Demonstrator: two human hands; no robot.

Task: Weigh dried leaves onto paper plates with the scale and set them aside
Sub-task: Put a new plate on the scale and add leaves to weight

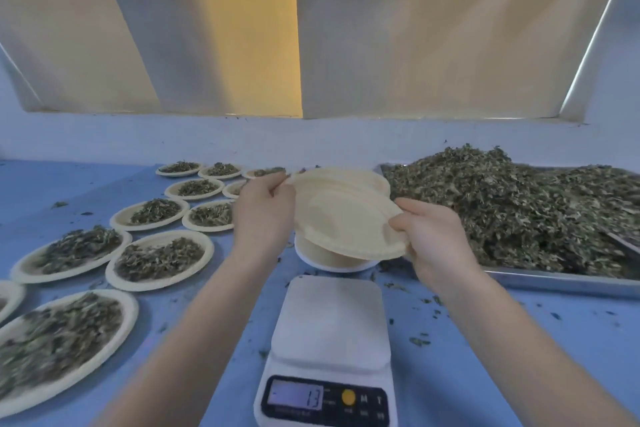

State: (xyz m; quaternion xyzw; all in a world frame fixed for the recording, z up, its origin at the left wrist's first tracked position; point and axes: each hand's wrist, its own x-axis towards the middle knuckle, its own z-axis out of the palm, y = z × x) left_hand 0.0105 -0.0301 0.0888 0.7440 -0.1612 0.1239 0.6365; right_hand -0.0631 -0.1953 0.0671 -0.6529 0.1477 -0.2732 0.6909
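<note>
1. The left hand point(265, 210) pinches the far-left rim of the empty paper plates point(341, 215) between thumb and fingers point(277, 184), while the right hand point(434, 239) curls its fingers round the near-right rim. Both grips close on the edge only.

2. At least two plates seem stuck together, the upper edge fanning apart from the lower one; the blur makes the exact count hard to tell. The step in hand looks like peeling a single plate free.

3. To do it well, I would judge: let the left thumb slide one rim sideways while the right hand keeps the rest steady, rather than pulling upward, since thin plates bend and crease easily.

4. Just below the held plates sits the plate stack point(334, 258), beyond the far edge of the scale point(329, 354). Spare plates should go back there, squarely.

5. The scale's platform is bare, yet the display point(296, 395) reads a non-zero figure. Once one plate sits centred on it, zeroing is probably wise before any leaves go on.

6. The dried leaves point(512, 211) lie heaped in a metal tray point(554, 282) to the right, near the right hand, so scooping falls naturally to that side.

7. Filled plates point(159, 258) line the blue counter point(502, 374) on the left; the next portion should land in a gap there without overlapping rims.
</note>
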